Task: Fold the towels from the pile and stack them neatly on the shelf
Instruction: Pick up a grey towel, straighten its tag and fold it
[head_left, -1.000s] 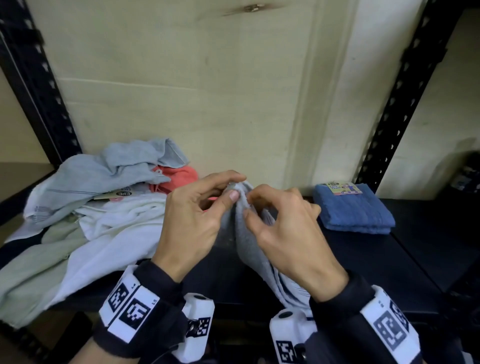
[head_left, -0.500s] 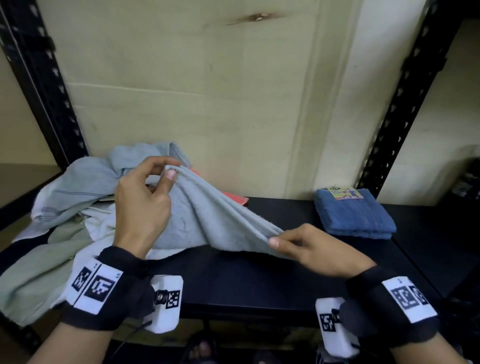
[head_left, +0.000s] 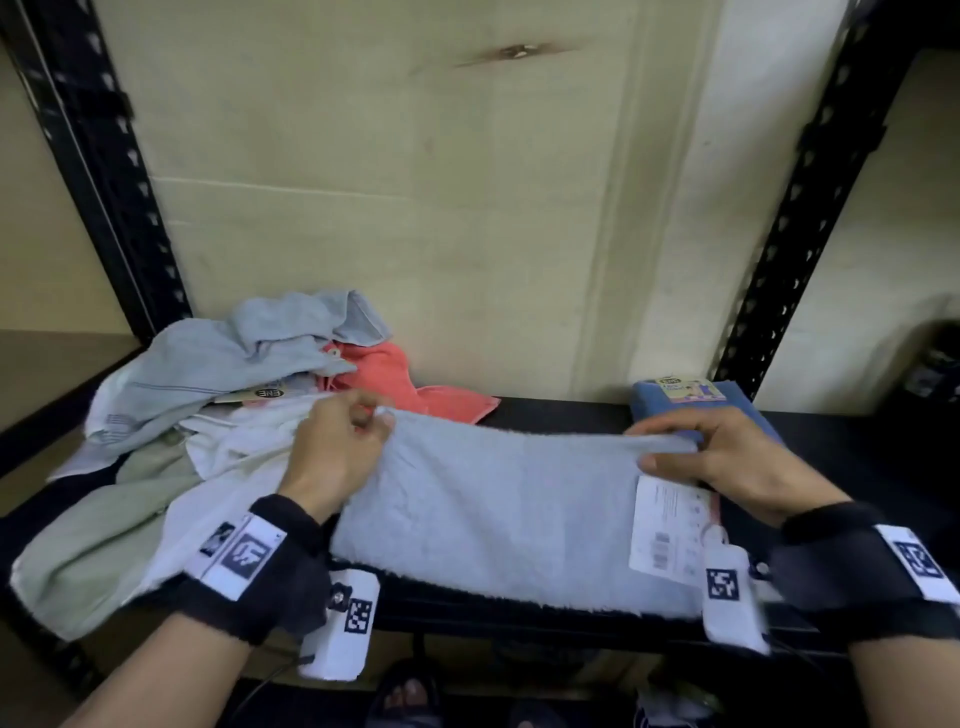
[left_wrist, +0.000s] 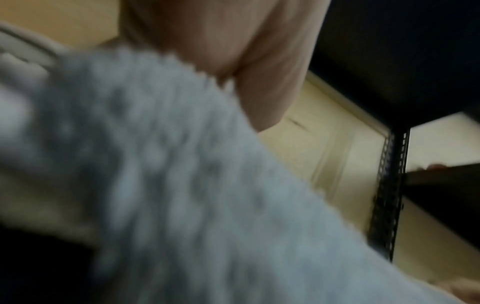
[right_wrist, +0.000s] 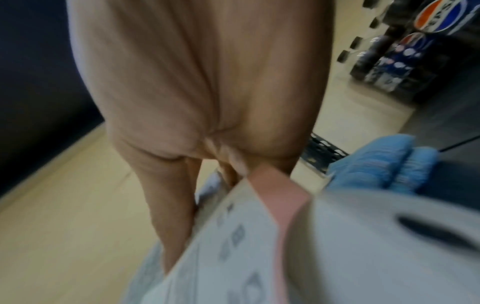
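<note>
The grey towel (head_left: 498, 509) hangs stretched between both hands over the front of the black shelf (head_left: 561, 415). The left hand (head_left: 337, 452) pinches its top corner at 9 o'clock; the right hand (head_left: 727, 457) pinches the opposite corner at 3 o'clock, beside a paper tag (head_left: 670, 525). The unfolded pile (head_left: 208, 395) lies at 10 o'clock; a folded blue towel (head_left: 691, 405) sits just behind the right hand.

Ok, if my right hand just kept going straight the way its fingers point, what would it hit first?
Probably nothing solid soon. The right hand points left along the grey towel it pinches, toward the left hand at the other corner. Depth is unclear, but that hand looks first in line.
</note>
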